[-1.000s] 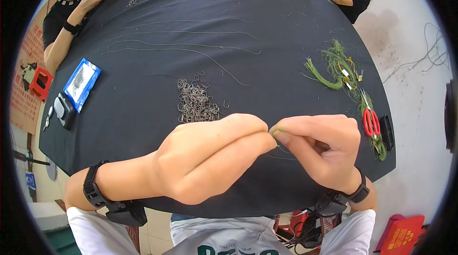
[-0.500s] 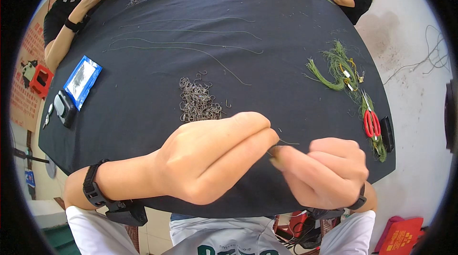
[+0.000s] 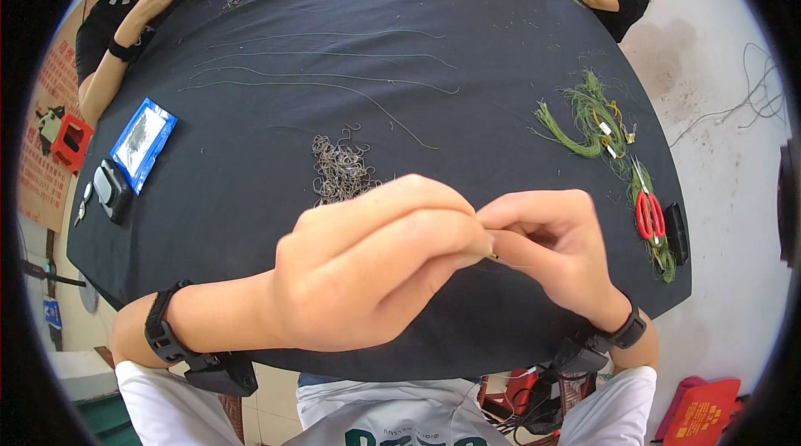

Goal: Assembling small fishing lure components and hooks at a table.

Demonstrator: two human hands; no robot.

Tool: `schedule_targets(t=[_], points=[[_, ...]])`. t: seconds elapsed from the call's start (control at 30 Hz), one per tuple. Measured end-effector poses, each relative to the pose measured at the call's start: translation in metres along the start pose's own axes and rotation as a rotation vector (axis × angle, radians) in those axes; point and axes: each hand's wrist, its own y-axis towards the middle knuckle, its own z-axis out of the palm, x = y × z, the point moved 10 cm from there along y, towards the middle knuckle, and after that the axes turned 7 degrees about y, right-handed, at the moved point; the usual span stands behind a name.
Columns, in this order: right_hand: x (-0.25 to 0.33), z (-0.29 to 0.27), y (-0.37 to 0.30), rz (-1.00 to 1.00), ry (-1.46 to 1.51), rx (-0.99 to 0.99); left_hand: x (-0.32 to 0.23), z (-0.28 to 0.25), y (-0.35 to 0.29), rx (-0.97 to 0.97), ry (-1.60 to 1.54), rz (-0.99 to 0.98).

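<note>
My left hand [image 3: 380, 271] is closed in a pinch over the near middle of the table. Its fingertips meet those of my right hand [image 3: 555, 246], also pinched, palm side partly showing. A thin fishing line [image 3: 511, 264] trails from where the fingers meet, barely visible. A tiny dark tip shows by the left fingertips; its kind is too small to tell. Behind my left hand lies a heap of metal fish hooks [image 3: 340, 166], partly covered by the hand. Farther off, several lengths of thin line [image 3: 334, 83] are stretched across the black cloth [image 3: 250, 137].
At right lie green line bundles [image 3: 588, 116], red-handled scissors [image 3: 649, 214] and a black case [image 3: 677, 233]. A blue-edged packet [image 3: 144, 146] and dark box [image 3: 113, 190] sit at left. Two people are at the far side; a small hook pile [image 3: 234, 0] lies near one.
My right hand has moved up and turned, its fingertips now touching the left hand's. My left hand has risen slightly and covers more of the hook heap. Less of the line shows.
</note>
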Motion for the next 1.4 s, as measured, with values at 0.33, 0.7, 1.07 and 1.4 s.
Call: schedule_targets(t=[0.33, 0.7, 1.07, 1.4], points=[[-0.037, -0.006, 0.018, 0.22, -0.209, 0.056, 0.049, 0.03, -0.021, 0.13, -0.718, -0.689], [0.036, -0.026, 0.006, -0.399, -0.345, -0.159, 0.045, 0.017, -0.014, 0.098, -0.312, -0.48], [0.015, 0.002, 0.003, -0.306, -0.172, -0.065, 0.041, 0.022, -0.014, 0.137, -0.133, -0.342], [-0.006, -0.005, 0.006, -0.1, 0.302, -0.006, 0.057, 0.031, -0.023, 0.151, -0.194, -0.472]])
